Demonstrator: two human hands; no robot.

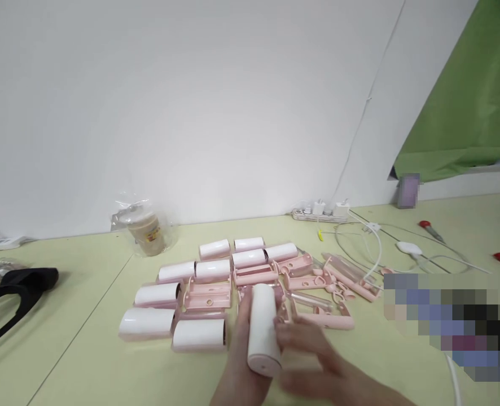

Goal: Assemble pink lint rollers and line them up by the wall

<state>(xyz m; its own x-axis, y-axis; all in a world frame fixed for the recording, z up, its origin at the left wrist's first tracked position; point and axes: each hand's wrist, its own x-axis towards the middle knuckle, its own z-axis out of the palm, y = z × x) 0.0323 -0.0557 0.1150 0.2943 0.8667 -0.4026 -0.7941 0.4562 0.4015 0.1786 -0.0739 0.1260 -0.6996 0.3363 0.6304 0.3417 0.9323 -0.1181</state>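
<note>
My left hand (240, 344) is wrapped round a white cylinder (263, 330), tilted so that its flat round end points towards me. My right hand (313, 349) is beside it on the right, its fingertips at the cylinder's side; motion smears the fingers, so their grip is unclear. Behind the hands lie several pink plastic frames (210, 296) and small pink parts (342, 290). To the left and behind are several white tube shells (147, 322), some with a dark open end towards the right.
A cup in a clear bag (148, 231) stands by the wall. A power strip (320, 214) with plugged-in chargers and loose white cables (380, 248) lies at the back right. A black curved object (25, 282) is at the left. Red-handled tools (431, 230) lie far right, beyond a pixelated patch.
</note>
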